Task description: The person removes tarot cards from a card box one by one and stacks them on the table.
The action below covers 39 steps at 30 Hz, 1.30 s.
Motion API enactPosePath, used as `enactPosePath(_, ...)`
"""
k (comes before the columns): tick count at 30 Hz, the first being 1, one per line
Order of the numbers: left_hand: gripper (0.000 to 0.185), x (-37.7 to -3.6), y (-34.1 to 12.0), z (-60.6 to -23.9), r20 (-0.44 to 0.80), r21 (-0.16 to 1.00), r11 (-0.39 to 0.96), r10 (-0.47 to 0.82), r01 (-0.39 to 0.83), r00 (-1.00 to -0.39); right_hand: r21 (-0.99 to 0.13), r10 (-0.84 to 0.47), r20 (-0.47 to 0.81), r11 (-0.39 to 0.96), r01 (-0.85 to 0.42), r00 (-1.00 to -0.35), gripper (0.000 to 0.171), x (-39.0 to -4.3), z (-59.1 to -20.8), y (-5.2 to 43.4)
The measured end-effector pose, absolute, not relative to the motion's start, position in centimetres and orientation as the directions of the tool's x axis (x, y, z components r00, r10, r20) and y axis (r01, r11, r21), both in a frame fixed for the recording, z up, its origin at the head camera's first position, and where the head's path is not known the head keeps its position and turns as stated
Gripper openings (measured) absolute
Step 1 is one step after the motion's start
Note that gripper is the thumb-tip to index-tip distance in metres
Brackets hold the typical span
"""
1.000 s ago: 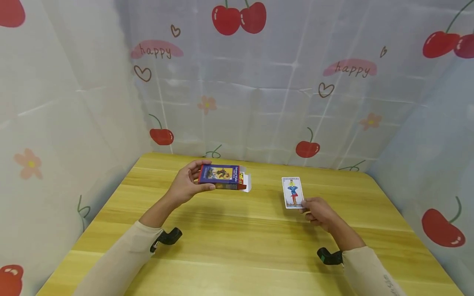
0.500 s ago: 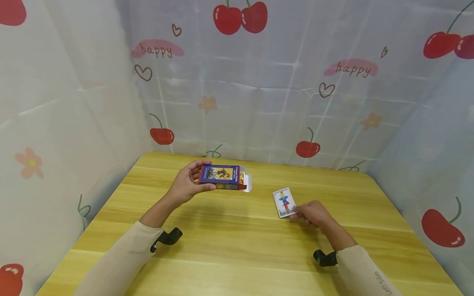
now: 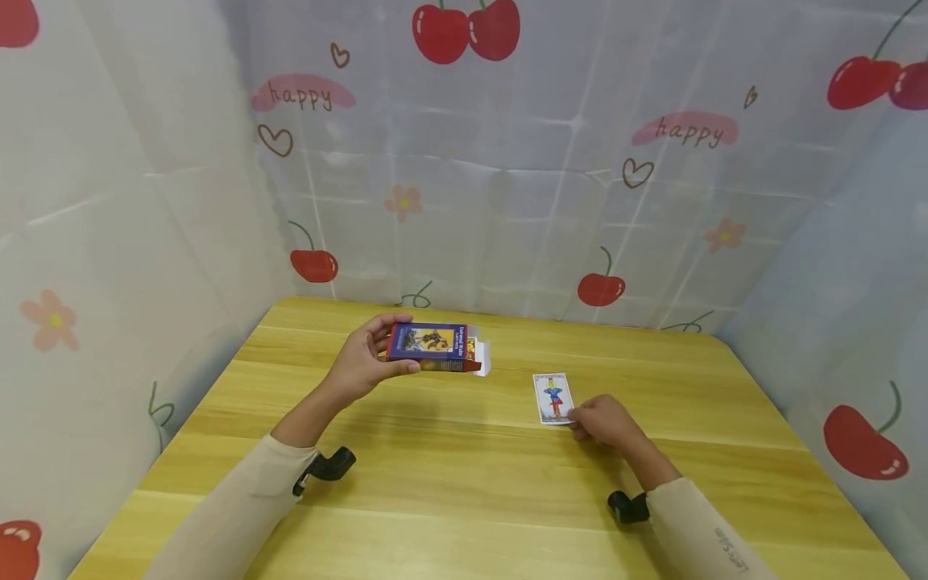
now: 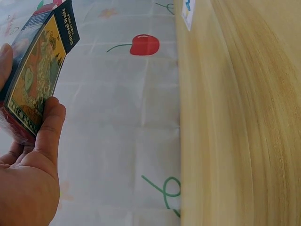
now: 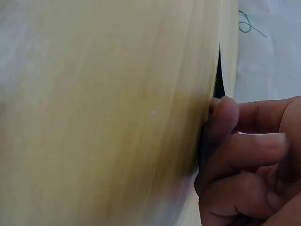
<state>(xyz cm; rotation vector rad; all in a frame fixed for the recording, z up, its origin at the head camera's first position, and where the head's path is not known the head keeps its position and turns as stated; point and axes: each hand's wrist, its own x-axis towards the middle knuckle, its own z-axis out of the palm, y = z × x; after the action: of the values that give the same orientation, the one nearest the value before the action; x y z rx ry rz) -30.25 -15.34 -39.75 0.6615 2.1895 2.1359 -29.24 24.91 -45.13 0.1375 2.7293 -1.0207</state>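
My left hand grips the closed end of a blue and red tarot box, thumb along the near side and fingers behind. The box is held above the table, its open end and white flap facing right, with cards showing inside. In the left wrist view the tarot box shows its yellow picture and lettering. My right hand pinches the lower right corner of a tarot card with a blue and red figure, face up close over the table. In the right wrist view the fingers are curled, the card seen edge-on.
A light wooden table spreads under both hands. White curtains printed with cherries, hearts and flowers close off the back and both sides. Black wrist cameras sit at each sleeve.
My right hand has lowered the card toward the table and shifted it left, tilting it and then straightening it. The left hand and the tarot box have stayed in place.
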Motion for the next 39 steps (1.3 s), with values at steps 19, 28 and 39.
enactPosePath(19,0.075,-30.4,-15.1,-39.8,0.269,0.961,-0.027,0.303,0.274,-0.914,-0.384,-0.04,-0.152,0.923,0.021,-0.988,0.034,-30.1,-45.1,24.4)
enactPosePath(28,0.075,-30.4,-15.0,-39.8,0.269,0.961,-0.021,0.303,0.276,-0.914,-0.361,-0.057,-0.18,0.932,0.012,-0.982,0.037,-29.8,-44.6,24.2)
enactPosePath(39,0.075,-30.4,-14.8,-39.6,0.275,0.959,-0.024,0.307,0.281,-0.911,-0.378,-0.109,-0.214,0.926,-0.02,-0.971,0.041,-29.8,-44.3,24.4)
